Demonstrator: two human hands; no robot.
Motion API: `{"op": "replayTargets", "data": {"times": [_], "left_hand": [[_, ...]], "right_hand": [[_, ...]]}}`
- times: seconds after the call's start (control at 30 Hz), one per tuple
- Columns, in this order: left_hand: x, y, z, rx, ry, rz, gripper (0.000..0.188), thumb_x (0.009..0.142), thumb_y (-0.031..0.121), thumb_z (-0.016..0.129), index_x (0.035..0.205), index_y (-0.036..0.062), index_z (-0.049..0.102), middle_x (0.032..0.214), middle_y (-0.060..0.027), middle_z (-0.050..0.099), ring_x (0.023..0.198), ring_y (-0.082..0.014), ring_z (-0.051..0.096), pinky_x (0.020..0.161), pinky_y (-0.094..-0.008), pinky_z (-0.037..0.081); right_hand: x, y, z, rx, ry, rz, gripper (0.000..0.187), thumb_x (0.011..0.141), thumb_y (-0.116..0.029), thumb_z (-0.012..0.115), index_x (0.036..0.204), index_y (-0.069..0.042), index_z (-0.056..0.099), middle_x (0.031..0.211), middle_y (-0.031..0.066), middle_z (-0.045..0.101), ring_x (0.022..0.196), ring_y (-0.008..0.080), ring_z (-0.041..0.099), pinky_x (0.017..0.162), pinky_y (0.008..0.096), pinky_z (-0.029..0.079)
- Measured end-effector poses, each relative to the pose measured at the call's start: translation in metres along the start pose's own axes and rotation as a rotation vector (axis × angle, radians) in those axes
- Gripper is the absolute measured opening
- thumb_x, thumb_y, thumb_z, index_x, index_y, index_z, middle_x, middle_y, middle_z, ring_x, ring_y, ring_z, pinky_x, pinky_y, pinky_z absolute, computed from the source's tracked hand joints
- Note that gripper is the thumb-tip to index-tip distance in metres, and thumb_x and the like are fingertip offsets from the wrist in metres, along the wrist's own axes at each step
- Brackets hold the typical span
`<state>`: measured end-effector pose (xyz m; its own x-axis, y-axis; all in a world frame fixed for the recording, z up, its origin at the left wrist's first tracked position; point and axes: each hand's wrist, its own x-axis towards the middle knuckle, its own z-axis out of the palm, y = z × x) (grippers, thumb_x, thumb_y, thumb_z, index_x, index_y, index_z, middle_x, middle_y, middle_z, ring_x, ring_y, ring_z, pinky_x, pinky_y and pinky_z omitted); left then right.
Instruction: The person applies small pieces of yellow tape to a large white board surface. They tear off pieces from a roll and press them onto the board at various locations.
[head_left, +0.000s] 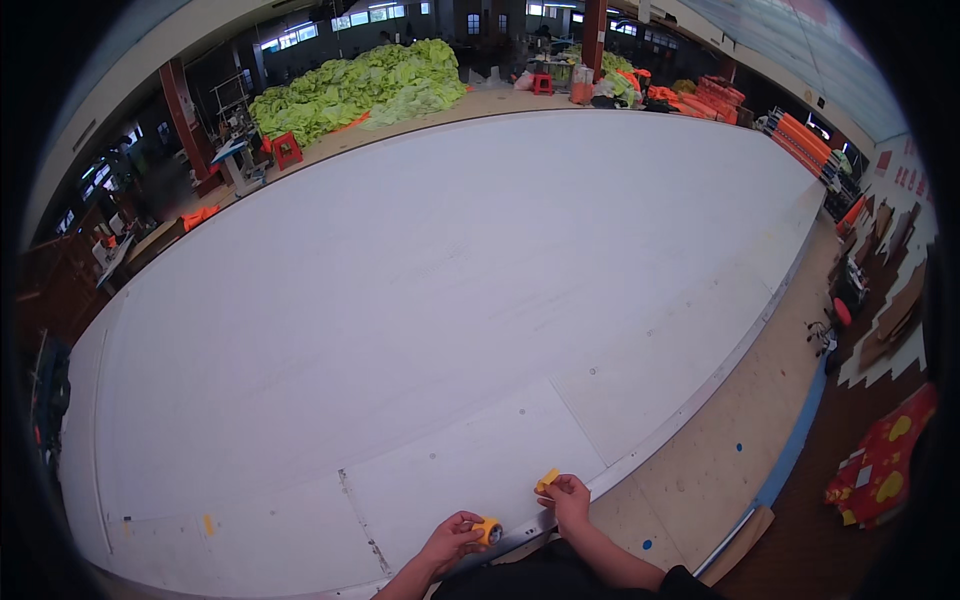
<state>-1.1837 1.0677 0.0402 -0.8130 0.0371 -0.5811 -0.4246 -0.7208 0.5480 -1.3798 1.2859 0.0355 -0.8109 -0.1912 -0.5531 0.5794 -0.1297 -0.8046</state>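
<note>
At the near edge of a large white table [400,290], my left hand [453,540] is closed on a roll of yellow tape [484,527] with a dark, round middle. My right hand [569,503], a little to the right and higher, pinches a short piece of yellow tape [547,479] between thumb and fingers. The two hands are apart, and no tape shows stretched between them. A small yellow strip [208,524] lies on the table toward the left.
A metal strip [655,450] edges the table along the right. Beyond the far edge lies a big heap of yellow-green fabric [360,85], with a red stool [287,150] beside it. Orange rolls [798,142] lie at the far right corner, and a red patterned bag [885,460] is at right.
</note>
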Motion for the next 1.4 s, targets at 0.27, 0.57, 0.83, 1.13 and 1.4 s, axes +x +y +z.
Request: {"op": "replayTargets", "data": {"times": [0.27, 0.57, 0.83, 1.13, 1.4], "left_hand": [[0.094, -0.014, 0.137, -0.046, 0.037, 0.021, 0.023, 0.112, 0.003, 0.062, 0.131, -0.0038, 0.071, 0.138, -0.0169, 0.069, 0.129, -0.0273, 0.068, 0.111, -0.0424, 0.060], [0.214, -0.077, 0.342, 0.999, -0.055, 0.355, 0.066, 0.095, 0.049, 0.087, 0.144, 0.0084, 0.069, 0.139, -0.0168, 0.056, 0.126, -0.0283, 0.065, 0.113, -0.0401, 0.052], [0.296, -0.089, 0.407, 0.809, 0.007, 0.489, 0.038, 0.100, 0.034, 0.085, 0.116, 0.0031, 0.070, 0.127, -0.0131, 0.062, 0.113, -0.0243, 0.073, 0.103, -0.0364, 0.058], [0.389, -0.060, 0.442, 0.747, -0.050, 0.413, 0.031, 0.105, 0.031, 0.080, 0.111, 0.0022, 0.071, 0.117, -0.0097, 0.070, 0.108, -0.0192, 0.072, 0.100, -0.0359, 0.058], [0.429, -0.003, 0.467, 0.742, 0.045, 0.533, 0.026, 0.106, 0.026, 0.078, 0.109, 0.0018, 0.070, 0.116, -0.0102, 0.067, 0.107, -0.0199, 0.072, 0.100, -0.0374, 0.061]], "right_hand": [[0.017, -0.071, -0.136, -0.025, -0.099, -0.048, 0.026, 0.104, -0.001, 0.071, 0.129, 0.006, 0.072, 0.117, 0.0181, 0.078, 0.102, 0.0286, 0.081, 0.083, 0.0372, 0.069], [0.014, -0.149, -0.292, -0.214, -0.073, -0.235, 0.031, 0.106, 0.002, 0.067, 0.137, 0.006, 0.070, 0.120, 0.0155, 0.077, 0.104, 0.0233, 0.080, 0.084, 0.0335, 0.068], [0.038, -0.183, -0.326, -0.259, -0.131, -0.375, 0.031, 0.108, 0.001, 0.065, 0.139, 0.004, 0.070, 0.123, 0.0139, 0.076, 0.109, 0.0220, 0.079, 0.088, 0.0337, 0.067], [0.106, -0.261, -0.344, -0.541, -0.064, -0.544, 0.023, 0.100, 0.003, 0.074, 0.122, 0.006, 0.078, 0.103, 0.0124, 0.081, 0.093, 0.0156, 0.078, 0.086, 0.0294, 0.063], [0.186, -0.313, -0.333, -0.592, -0.146, -0.671, 0.017, 0.096, 0.002, 0.080, 0.112, -0.001, 0.081, 0.110, 0.0126, 0.079, 0.092, 0.0170, 0.077, 0.082, 0.0293, 0.063]]}}
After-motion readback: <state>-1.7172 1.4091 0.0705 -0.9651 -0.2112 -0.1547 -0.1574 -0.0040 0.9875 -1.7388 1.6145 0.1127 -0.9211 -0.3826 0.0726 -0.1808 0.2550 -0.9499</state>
